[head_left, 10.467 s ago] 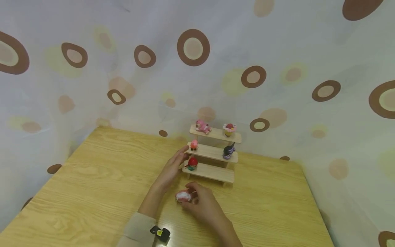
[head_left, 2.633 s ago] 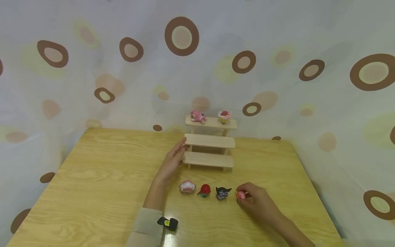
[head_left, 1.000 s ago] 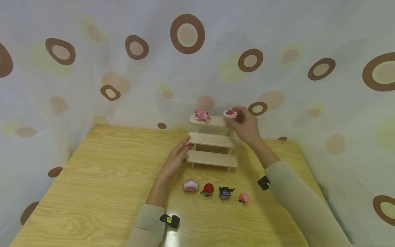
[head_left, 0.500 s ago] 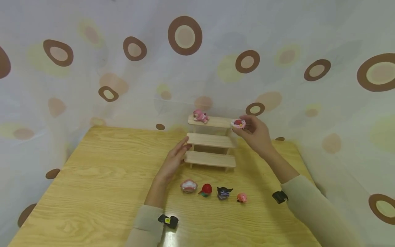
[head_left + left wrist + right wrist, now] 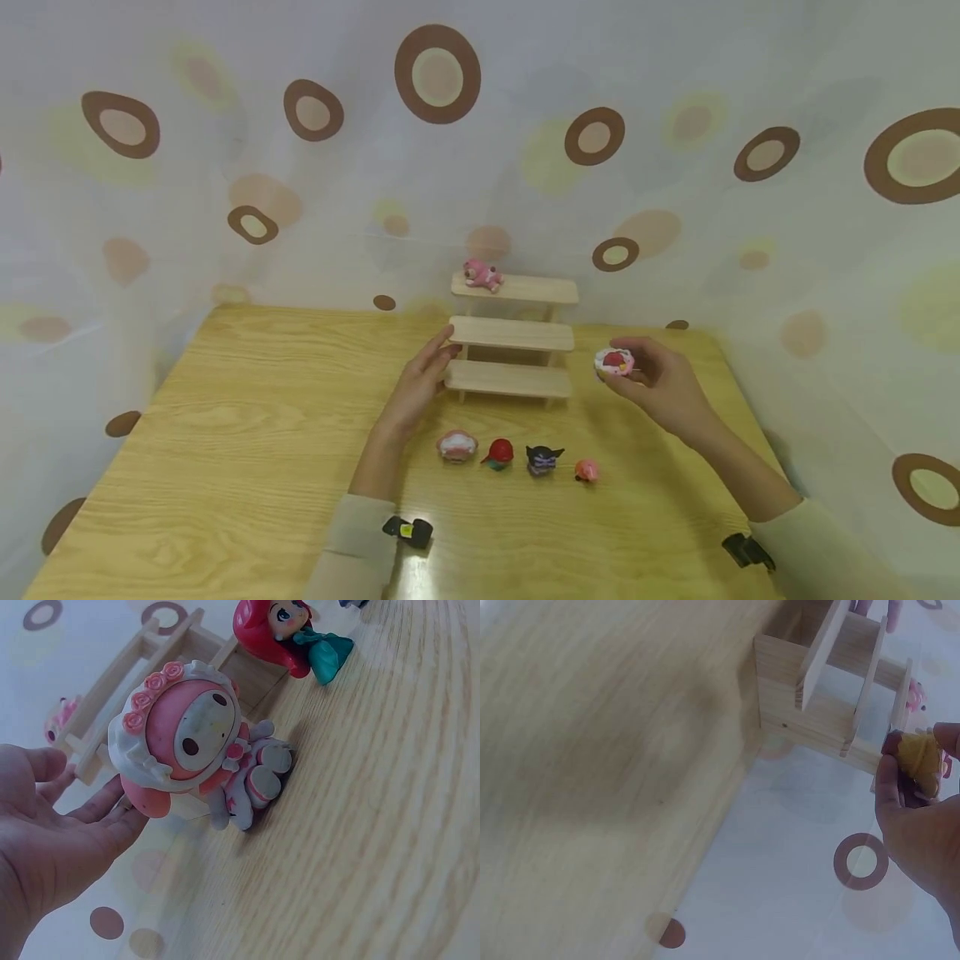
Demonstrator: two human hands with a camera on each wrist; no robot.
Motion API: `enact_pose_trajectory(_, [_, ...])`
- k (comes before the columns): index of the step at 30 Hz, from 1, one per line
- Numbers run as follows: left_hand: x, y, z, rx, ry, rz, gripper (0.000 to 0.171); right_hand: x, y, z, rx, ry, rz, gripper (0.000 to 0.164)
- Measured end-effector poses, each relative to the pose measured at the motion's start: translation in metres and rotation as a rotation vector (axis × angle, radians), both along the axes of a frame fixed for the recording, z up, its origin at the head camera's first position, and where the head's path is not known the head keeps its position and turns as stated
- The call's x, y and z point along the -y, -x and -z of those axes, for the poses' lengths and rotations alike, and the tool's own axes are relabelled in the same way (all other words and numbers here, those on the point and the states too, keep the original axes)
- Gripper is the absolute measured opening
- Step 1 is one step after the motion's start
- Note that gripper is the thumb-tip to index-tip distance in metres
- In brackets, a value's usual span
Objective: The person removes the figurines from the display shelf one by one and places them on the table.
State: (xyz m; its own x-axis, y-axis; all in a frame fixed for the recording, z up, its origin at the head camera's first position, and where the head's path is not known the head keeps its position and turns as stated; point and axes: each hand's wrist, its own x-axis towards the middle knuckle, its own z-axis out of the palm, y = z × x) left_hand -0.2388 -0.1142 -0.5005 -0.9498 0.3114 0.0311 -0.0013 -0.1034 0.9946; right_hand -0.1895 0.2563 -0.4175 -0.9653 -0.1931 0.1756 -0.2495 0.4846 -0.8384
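My right hand (image 5: 671,392) pinches a small cupcake-like figurine (image 5: 615,362) in the air to the right of the three-tier wooden shelf (image 5: 510,333). Its yellow base (image 5: 919,759) shows in the right wrist view. At the shelf's left end, my left hand (image 5: 416,387) lies with fingers fairly straight, seemingly touching the wood. A pink bear figurine (image 5: 482,275) sits on the top tier's left side. In a row before the shelf stand a pink-and-white bonneted figurine (image 5: 191,742), a red-haired figurine in green (image 5: 289,634), a black-and-purple figurine (image 5: 542,460) and a small pink figurine (image 5: 587,471).
The wooden table (image 5: 262,433) reaches back to a pale curtain (image 5: 337,192) with brown ring patterns. A black strap (image 5: 408,531) is on the left sleeve and another black piece (image 5: 748,552) on the right one.
My right hand has lifted the cupcake-like figurine off the top tier's right end and brought it right and down. Earlier, the lower tiers' figurines went to the table row. My left hand stays.
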Motion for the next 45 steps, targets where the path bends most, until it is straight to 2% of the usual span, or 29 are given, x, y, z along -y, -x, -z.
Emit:
enact_pose_trajectory(3, [0.002,0.000,-0.001,-0.007,0.000,-0.008,0.051,-0.005,-0.008,0.003,0.000,-0.004,0.000,0.046])
enact_pose_trajectory(7, [0.005,-0.001,-0.001,-0.014,0.004,-0.011,0.052,-0.011,-0.021,0.012,0.050,-0.031,-0.008,0.047])
enact_pose_trajectory(10, [0.005,-0.001,-0.001,-0.018,0.000,-0.010,0.051,-0.017,-0.031,0.022,0.091,-0.062,-0.029,0.049])
enact_pose_trajectory(15, [0.005,0.001,0.000,-0.014,-0.001,-0.016,0.051,-0.027,-0.043,0.043,0.093,-0.101,-0.089,0.049])
enact_pose_trajectory(21, [0.006,0.002,-0.001,-0.006,0.005,-0.017,0.052,-0.033,-0.051,0.063,0.149,-0.066,-0.167,0.045])
enact_pose_trajectory(31, [0.007,0.001,-0.005,0.004,0.016,-0.018,0.052,-0.036,-0.053,0.076,0.280,-0.046,-0.249,0.051])
enact_pose_trajectory(35, [0.006,0.001,-0.005,0.002,0.015,-0.010,0.052,-0.036,-0.053,0.076,0.286,-0.073,-0.266,0.063])
enact_pose_trajectory(39, [0.005,0.001,-0.005,0.005,0.011,-0.018,0.051,-0.035,-0.046,0.064,0.216,-0.187,-0.270,0.071])
enact_pose_trajectory(41, [0.004,0.002,-0.004,0.000,0.010,-0.018,0.052,-0.032,-0.040,0.054,0.174,-0.242,-0.262,0.070])
enact_pose_trajectory(45, [0.002,0.001,-0.001,0.001,0.004,-0.010,0.052,-0.020,-0.021,0.032,0.037,-0.312,-0.243,0.058])
